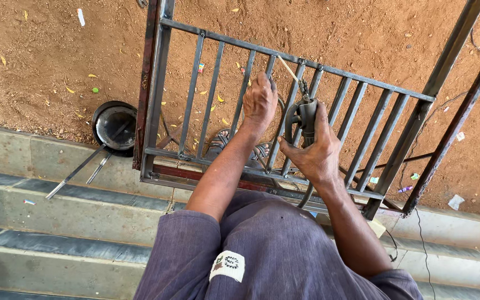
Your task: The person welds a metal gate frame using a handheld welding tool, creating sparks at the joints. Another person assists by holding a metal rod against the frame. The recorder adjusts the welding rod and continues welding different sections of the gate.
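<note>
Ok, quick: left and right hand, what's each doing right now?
Left hand: closed on a bar of the metal grille.
Right hand: closed around the welding electrode holder, rod pointing at the top rail.

We see grille (284,111): dull grey metal bars, rusty frame | beneath grille: rough dirt (56,50) | beside grille: glossy black pan (115,126)
</note>
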`<state>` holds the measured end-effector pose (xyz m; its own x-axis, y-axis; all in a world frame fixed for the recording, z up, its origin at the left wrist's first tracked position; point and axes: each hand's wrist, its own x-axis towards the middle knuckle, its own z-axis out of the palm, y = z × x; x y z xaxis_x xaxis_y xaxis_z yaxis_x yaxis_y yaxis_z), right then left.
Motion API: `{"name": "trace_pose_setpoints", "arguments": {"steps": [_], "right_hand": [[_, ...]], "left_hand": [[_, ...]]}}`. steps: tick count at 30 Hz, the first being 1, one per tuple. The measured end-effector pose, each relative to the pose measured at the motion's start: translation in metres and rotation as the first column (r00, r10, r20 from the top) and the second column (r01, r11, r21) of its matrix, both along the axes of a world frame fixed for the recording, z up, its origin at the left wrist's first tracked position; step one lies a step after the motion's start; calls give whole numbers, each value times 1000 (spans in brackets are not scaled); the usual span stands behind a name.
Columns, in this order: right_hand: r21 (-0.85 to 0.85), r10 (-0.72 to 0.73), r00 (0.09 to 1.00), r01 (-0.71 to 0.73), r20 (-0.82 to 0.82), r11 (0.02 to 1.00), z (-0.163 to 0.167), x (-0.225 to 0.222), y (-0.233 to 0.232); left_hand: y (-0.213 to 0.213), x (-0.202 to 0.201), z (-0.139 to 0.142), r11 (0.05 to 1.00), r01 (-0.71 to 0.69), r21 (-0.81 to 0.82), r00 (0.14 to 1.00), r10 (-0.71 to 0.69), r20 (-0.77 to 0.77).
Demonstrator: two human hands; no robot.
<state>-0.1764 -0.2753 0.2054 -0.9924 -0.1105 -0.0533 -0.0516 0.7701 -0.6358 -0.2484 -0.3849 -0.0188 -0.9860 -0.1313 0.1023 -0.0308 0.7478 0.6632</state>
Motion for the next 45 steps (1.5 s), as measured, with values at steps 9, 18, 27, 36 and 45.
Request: {"name": "trace_pose_setpoints", "arguments": {"steps": [9, 18, 27, 36, 45], "right_hand": [[0, 2, 1000, -2, 21, 1000, -4, 1, 1], [35, 12, 999, -13, 43, 999, -15, 2, 7], [47, -21, 997, 17, 79, 999, -10, 1, 5], [12, 6, 1000, -6, 23, 1000, -4, -2, 2], [-24, 24, 1000, -23, 6, 999, 6, -1, 0]], "left_hand": [[0, -2, 0, 998, -18, -56, 999, 15, -52], [2, -1, -2, 999, -24, -44, 999, 22, -44], [3, 0, -3, 1000, -21, -18, 1000, 21, 19], [1, -1, -1, 1000, -9, -20, 1000, 9, 23], [0, 0, 1, 999, 13, 40, 997, -16, 82]]}}
